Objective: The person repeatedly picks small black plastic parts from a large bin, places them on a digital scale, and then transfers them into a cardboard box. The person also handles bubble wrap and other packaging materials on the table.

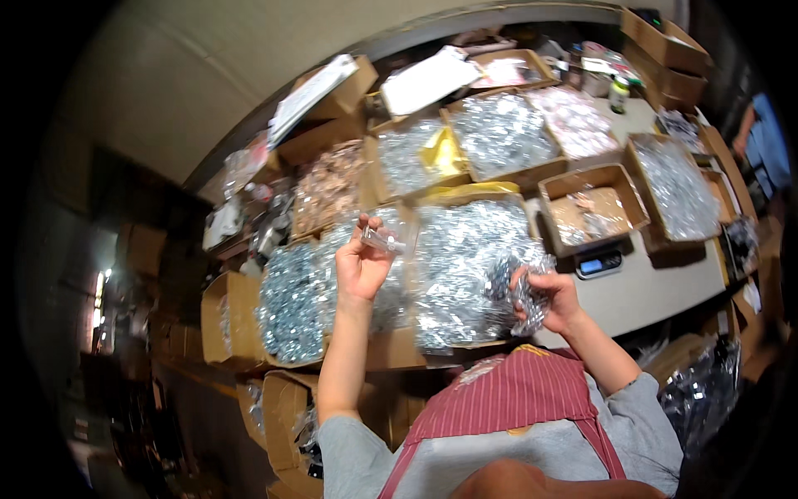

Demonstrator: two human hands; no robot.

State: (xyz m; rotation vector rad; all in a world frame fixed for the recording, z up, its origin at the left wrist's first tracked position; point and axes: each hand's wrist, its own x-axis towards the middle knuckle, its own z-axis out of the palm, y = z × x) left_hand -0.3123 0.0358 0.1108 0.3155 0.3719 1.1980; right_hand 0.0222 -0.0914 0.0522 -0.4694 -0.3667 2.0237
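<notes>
My left hand [363, 264] is raised over the boxes, fingers closed on a small clear plastic bag [383, 240]; its contents are too small to make out. To the right, my right hand [555, 301] grips a bunch of clear plastic packets [529, 298] with dark silvery bits inside, at the right edge of a big cardboard box of shiny packets [470, 266]. Left of my left wrist lies a heap of loose blue-silver metal parts [293, 301] in another box.
Behind stand boxes of clear packets [503, 125] and copper-coloured parts [331, 185]. On the right are a shallow carton [592, 204], a small digital scale [599, 264] and a box of clear bags [677, 187]. Another person's blue sleeve [769, 141] shows at the far right.
</notes>
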